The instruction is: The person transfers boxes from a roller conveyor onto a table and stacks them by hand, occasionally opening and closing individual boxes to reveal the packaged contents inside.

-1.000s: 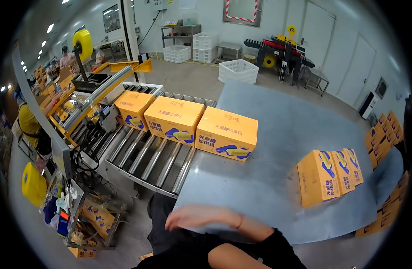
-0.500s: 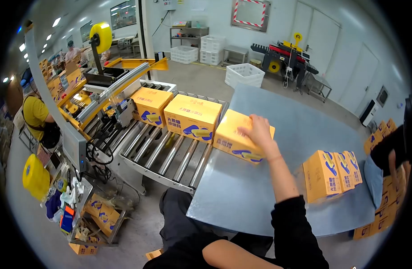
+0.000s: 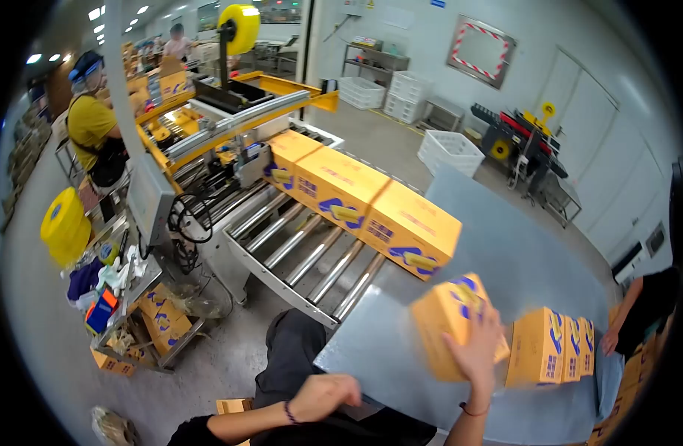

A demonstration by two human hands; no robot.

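My right hand (image 3: 476, 340) grips a yellow cardboard carton (image 3: 439, 327) with blue print, which is tilted and slightly blurred over the grey metal table (image 3: 386, 334). My left hand (image 3: 325, 398), fingers curled in with nothing visible in them, is near the table's front edge, close to my body. Three similar cartons form a touching row: one far carton (image 3: 288, 149) by the machine, a middle carton (image 3: 334, 189) on the rollers, and a near carton (image 3: 412, 230) reaching onto the table. To the right of my right hand stand three more cartons (image 3: 534, 349) in a row.
The roller conveyor (image 3: 315, 256) runs into a taping machine (image 3: 237, 141) at left. A cluttered cart (image 3: 126, 297) stands beside it. Another person's hand (image 3: 611, 342) hangs at the table's right end. A person in yellow (image 3: 92, 123) stands far left. White crates (image 3: 449, 152) are behind.
My right hand has left the carton beside the conveyor and now holds another one at the right. The row on the rollers has closed up. My left hand has come into view.
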